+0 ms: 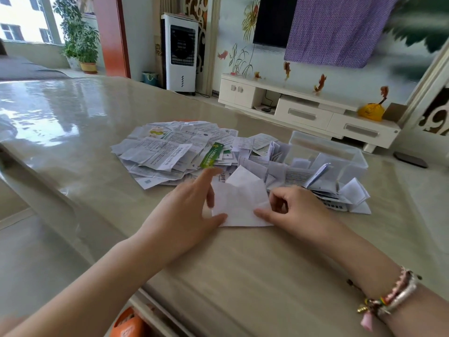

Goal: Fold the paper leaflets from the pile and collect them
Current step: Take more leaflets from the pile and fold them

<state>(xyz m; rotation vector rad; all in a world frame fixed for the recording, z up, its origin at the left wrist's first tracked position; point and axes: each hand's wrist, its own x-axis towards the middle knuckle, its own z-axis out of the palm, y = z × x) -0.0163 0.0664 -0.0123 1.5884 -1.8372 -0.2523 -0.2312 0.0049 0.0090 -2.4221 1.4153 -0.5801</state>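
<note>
Leaflet (pixel 239 200) lies between left hand (pixel 187 210) and right hand (pixel 295 210), both touching it.

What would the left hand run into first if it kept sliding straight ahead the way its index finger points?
Probably the green strip at the near edge of the unfolded leaflet pile. The left hand points up and right past the white leaflet it holds; depth is uncertain.

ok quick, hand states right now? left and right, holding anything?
Left hand: open, straight fingers pressing the white leaflet against the table.
Right hand: fingers curled, pinching the leaflet's right edge.
</note>
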